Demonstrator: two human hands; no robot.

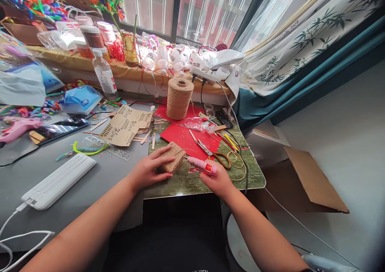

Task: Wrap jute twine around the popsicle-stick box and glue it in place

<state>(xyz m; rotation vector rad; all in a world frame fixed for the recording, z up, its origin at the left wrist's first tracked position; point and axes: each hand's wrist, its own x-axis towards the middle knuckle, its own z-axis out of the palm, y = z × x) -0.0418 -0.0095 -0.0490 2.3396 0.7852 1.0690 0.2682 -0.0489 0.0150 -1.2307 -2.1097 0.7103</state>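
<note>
My left hand is closed around a small block wrapped in brown twine, near the front edge of the green table mat. In my right hand is a pink hot glue gun, its nozzle pointing left at the block's right side. Whether the nozzle touches the twine I cannot tell. A loose strand of twine lies curled on the mat to the right. Scissors with dark handles rest on red sheets just beyond my right hand. A large spool of twine stands upright behind them.
Sandpaper sheets and wooden sticks lie left of the spool. A white power bank with a cable sits at the left. A clear bottle stands by the cluttered sill. Dark cable runs along the mat's right side; a cardboard box is beyond it.
</note>
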